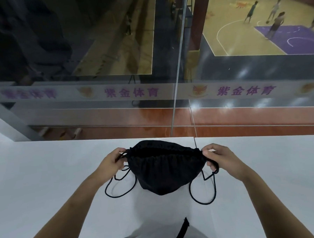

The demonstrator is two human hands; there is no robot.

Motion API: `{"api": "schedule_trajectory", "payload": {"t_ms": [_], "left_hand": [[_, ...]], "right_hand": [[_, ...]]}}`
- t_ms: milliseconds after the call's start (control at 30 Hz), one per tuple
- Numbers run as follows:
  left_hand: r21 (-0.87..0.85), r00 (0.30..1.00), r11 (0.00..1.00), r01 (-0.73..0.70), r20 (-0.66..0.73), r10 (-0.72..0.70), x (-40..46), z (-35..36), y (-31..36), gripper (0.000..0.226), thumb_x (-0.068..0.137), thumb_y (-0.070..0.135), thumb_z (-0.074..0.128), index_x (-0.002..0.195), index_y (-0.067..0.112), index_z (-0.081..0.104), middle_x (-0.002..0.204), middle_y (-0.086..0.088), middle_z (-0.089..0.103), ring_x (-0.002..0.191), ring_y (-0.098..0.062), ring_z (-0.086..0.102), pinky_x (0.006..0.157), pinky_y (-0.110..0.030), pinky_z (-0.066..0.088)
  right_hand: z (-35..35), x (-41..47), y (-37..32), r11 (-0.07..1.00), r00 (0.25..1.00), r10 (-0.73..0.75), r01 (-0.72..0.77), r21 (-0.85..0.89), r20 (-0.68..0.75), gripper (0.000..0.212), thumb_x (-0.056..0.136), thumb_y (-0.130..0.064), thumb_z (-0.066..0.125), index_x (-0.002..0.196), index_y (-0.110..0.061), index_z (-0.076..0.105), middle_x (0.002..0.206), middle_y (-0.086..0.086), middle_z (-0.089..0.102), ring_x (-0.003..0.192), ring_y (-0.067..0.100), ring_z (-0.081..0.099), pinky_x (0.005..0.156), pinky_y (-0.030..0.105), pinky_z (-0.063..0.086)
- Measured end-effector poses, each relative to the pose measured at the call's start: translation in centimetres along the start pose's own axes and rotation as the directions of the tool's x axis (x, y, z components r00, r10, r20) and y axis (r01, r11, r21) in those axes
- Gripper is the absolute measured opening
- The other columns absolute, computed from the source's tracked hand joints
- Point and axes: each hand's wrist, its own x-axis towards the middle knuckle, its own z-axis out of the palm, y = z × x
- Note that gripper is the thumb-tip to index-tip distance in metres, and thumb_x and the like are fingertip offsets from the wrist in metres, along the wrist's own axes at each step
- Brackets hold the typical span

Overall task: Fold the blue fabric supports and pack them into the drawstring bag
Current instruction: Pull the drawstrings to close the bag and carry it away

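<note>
A black drawstring bag [164,171] hangs over the white table [47,188], held up by its two top corners. My left hand [111,162] pinches the cord at the bag's left corner. My right hand [218,156] grips the cord at the right corner. The bag's mouth is partly gathered, with a dark gap along the top. Black cord loops [119,186] dangle on both sides and touch the table. No blue fabric supports are in view; the bag's inside is too dark to see.
The table's far edge meets a glass barrier [178,92] with a band of purple lettering. Beyond and below it lies a basketball court [248,32] with several people. My light clothing [158,233] shows at the table's near edge.
</note>
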Motion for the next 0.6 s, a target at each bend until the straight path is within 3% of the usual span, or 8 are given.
{"api": "schedule_trajectory", "payload": {"t_ms": [67,167,267,367,500,600], "left_hand": [[0.087,0.999,0.996,-0.032,0.026,0.03,-0.3,0.7,0.3,0.032,0.093,0.008,0.052,0.115,0.031,0.059,0.093,0.005,0.068,0.078,-0.016,0.059,0.078,-0.034,0.049],[0.322,0.99,0.939,-0.122,-0.02,0.136,-0.2,1.6,0.9,0.014,0.1,0.024,0.057,0.114,0.027,0.058,0.094,0.007,0.064,0.082,-0.008,0.061,0.075,-0.025,0.048],[0.453,0.966,0.882,-0.129,-0.145,0.216,0.5,1.4,1.8,0.018,0.104,0.028,0.052,0.094,0.014,0.059,0.086,0.003,0.062,0.079,-0.016,0.057,0.069,-0.029,0.041],[0.437,0.945,0.898,-0.062,-0.263,0.193,0.8,-0.6,1.9,0.031,0.105,0.027,0.049,0.079,0.01,0.054,0.073,-0.001,0.059,0.065,-0.019,0.051,0.063,-0.032,0.04],[0.332,0.922,0.942,0.038,-0.374,0.095,0.7,-3.1,1.7,0.033,0.106,0.029,0.047,0.078,0.014,0.054,0.066,0.002,0.054,0.059,-0.017,0.046,0.061,-0.028,0.04],[0.225,0.947,0.967,0.118,-0.319,-0.041,1.3,-3.3,1.2,0.034,0.104,0.028,0.048,0.075,0.016,0.062,0.073,0.0,0.061,0.068,-0.021,0.053,0.067,-0.031,0.043]], "right_hand": [[0.3,0.0,-0.2,0.999,1.0,-0.002,0.003,-0.038,0.026,0.021,0.095,-0.027,0.073,0.114,-0.02,0.067,0.067,0.007,0.058,0.064,0.023,0.051,0.067,0.033,0.044],[1.1,0.9,0.0,0.984,1.0,0.005,-0.007,-0.175,-0.015,0.028,0.091,-0.026,0.077,0.117,-0.029,0.067,0.065,-0.002,0.049,0.061,0.015,0.045,0.067,0.03,0.038],[1.2,1.5,0.2,0.95,0.995,-0.051,0.021,-0.311,-0.087,0.025,0.092,-0.028,0.074,0.115,-0.036,0.069,0.068,-0.011,0.061,0.066,0.003,0.059,0.075,0.025,0.044],[-0.1,1.4,0.2,0.939,0.983,-0.097,0.038,-0.343,-0.158,0.015,0.096,-0.025,0.068,0.104,-0.037,0.075,0.081,-0.012,0.072,0.075,0.002,0.064,0.078,0.02,0.047],[-1.4,1.1,0.6,0.916,0.943,-0.168,0.042,-0.398,-0.288,0.017,0.098,-0.02,0.067,0.086,-0.028,0.074,0.08,-0.006,0.071,0.072,0.003,0.06,0.067,0.01,0.043],[-0.7,1.0,0.6,0.925,0.95,-0.125,0.008,-0.379,-0.286,0.017,0.101,-0.019,0.061,0.087,-0.021,0.07,0.08,-0.001,0.07,0.076,0.015,0.063,0.069,0.018,0.045]]}}
